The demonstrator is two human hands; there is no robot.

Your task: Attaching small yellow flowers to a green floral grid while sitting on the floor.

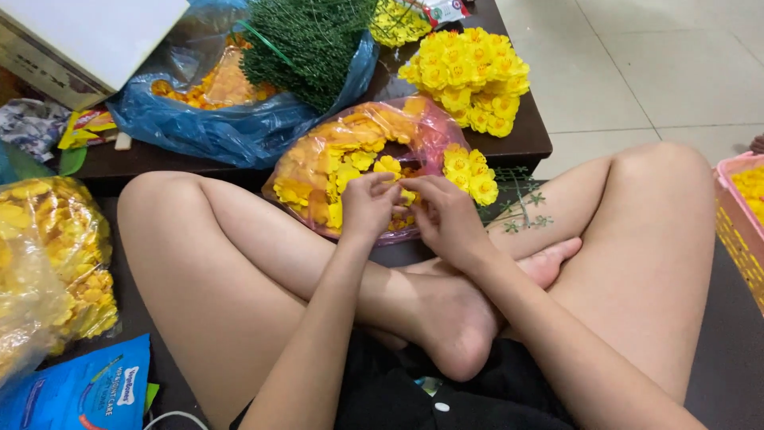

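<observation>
My left hand (368, 205) and my right hand (447, 216) meet fingertip to fingertip over my crossed legs, pinching a small yellow artificial flower (406, 196) between them. Right behind the hands lies a pink plastic bag (430, 127) full of yellow and orange petals. A small bunch of finished yellow flowers (471, 173) sits just right of the hands, with thin green stems (521, 209) trailing over my right leg.
A low dark table (525, 143) holds a big cluster of yellow flowers (471, 78), a blue bag (231, 127) with orange petals and a green stem bundle (306, 44). A clear bag of petals (52, 255) lies left, a pink basket (740, 223) right.
</observation>
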